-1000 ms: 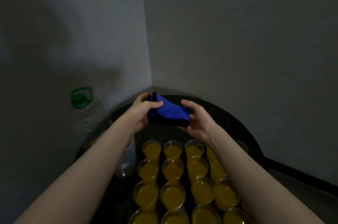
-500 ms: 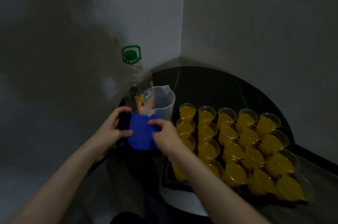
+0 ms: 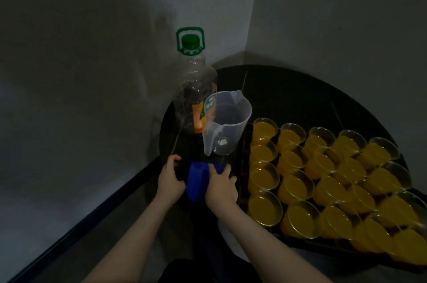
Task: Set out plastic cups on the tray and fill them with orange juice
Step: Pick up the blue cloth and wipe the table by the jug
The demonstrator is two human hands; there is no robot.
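Left hand [image 3: 170,178]: gripping dark left end of blue cloth [image 3: 196,181], fingers curled. Right hand [image 3: 221,184]: pinching cloth's right edge. Behind, near: near-empty juice bottle [image 3: 193,88], clear jug [image 3: 225,123], empty. Rightward, nearer right hand: black tray [image 3: 245,190], filled cups [image 3: 323,174] in rows running away right. Filling apparently complete.

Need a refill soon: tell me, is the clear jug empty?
Empty: the clear jug stands upright and its bare bottom shows through, no juice.
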